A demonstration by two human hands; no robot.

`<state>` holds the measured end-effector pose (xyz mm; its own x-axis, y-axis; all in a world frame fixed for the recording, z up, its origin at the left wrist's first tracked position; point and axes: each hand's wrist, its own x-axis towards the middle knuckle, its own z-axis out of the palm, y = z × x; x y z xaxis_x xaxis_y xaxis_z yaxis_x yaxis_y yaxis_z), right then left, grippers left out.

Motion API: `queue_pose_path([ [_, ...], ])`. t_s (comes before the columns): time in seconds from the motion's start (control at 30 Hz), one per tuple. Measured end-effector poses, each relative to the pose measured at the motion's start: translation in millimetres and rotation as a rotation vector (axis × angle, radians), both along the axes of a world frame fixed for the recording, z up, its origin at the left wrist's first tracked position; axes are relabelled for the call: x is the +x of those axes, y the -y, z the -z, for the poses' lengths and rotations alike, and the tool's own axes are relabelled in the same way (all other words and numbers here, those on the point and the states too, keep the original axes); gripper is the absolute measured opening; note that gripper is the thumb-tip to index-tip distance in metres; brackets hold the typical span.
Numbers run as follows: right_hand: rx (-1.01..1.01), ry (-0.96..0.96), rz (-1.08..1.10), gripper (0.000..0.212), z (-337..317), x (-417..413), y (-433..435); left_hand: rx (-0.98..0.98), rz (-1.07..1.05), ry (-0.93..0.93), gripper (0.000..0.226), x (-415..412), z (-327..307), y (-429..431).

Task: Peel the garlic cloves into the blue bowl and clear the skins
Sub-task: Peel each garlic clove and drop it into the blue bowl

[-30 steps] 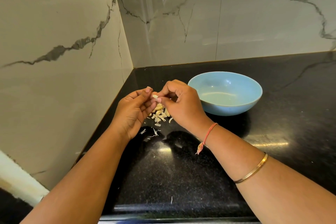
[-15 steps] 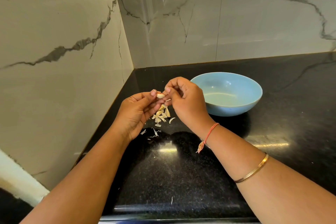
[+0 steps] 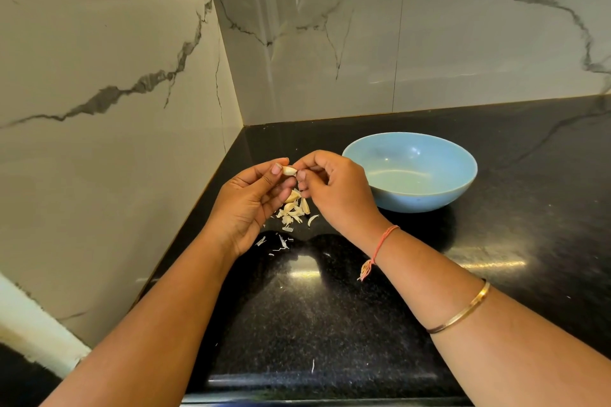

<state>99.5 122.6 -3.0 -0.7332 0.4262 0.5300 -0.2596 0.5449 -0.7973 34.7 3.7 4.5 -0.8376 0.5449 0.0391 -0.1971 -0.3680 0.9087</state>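
The clove [image 3: 290, 170] was held in the air over the back left corner of the bench [image 3: 330, 324], pinched between thumb and forefinger of the left hand [image 3: 251, 205]. Its long axis ran roughly level, left to right, with the free end pointing at the right hand [image 3: 337, 195]. That hand's fingers [image 3: 312, 160] were curled and closed on that end, apparently nipping at the skin. Whether a strip had come loose was too small to tell. Both hands thus gripped the one clove, the left as holder and the right as peeler.

Directly below lay a pile [image 3: 294, 210] of pale skins, with what looked like one or two whole cloves among them. Thinner scraps [image 3: 282, 245] were strewn nearer the person, and one sliver [image 3: 312, 366] lay apart by the front edge.

The bowl [image 3: 413, 198] stood to the right of the clove, just beyond the right hand, near it but not touching. No clove showed inside it. Since the bowl lay on the right hand's side, a bare clove would most easily go rightward from that hand, over the near rim. The left hand was nearer the pile and better placed to take up the next one. Peeling seemed early on, and the skins were not yet cleared.
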Motion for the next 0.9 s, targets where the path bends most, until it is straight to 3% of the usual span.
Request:
queue_pose_path([
  [0.23,-0.144,0.048,-0.065,0.013,-1.0,0.9,3.8,0.024,-0.013,0.024,0.024,-2.4,0.5,0.0],
  [0.47,-0.162,0.023,-0.013,0.015,-1.1,1.0,1.2,-0.021,0.014,0.014,0.016,-3.0,1.0,0.4],
  [0.77,0.014,0.092,-0.027,0.018,-4.2,3.2,4.1,0.052,0.013,0.122,0.014,-3.5,-0.8,0.5],
  [0.9,0.089,0.111,0.034,0.035,-1.7,2.5,6.2,0.067,0.0,0.14,0.022,-4.8,-0.5,1.4],
])
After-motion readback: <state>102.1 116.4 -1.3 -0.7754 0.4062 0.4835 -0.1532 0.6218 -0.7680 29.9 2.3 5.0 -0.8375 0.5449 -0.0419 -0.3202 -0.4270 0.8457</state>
